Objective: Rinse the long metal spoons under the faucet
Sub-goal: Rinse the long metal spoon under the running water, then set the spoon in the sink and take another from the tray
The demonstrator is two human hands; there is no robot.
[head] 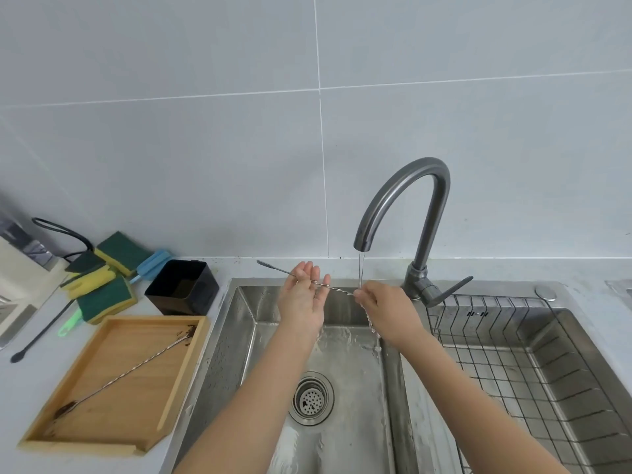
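A long twisted metal spoon [337, 289] lies level above the sink [352, 398], its far end poking out past my left hand. My left hand [302, 299] supports the shaft across loosely spread fingers. My right hand [386, 307] pinches the shaft right under the water stream falling from the grey faucet [400, 200]. Water runs off my right hand into the basin. A second long spoon [126, 371], dirty with brown residue at both ends, rests diagonally in the wooden tray [85, 436] on the counter to the left.
A black square cup [183, 287] stands by the sink's left corner. Green-yellow sponges [102, 285], a blue brush and a black long-handled tool lie behind the tray. A wire drying rack [533, 364] fills the right basin. The drain strainer [311, 398] sits mid-basin.
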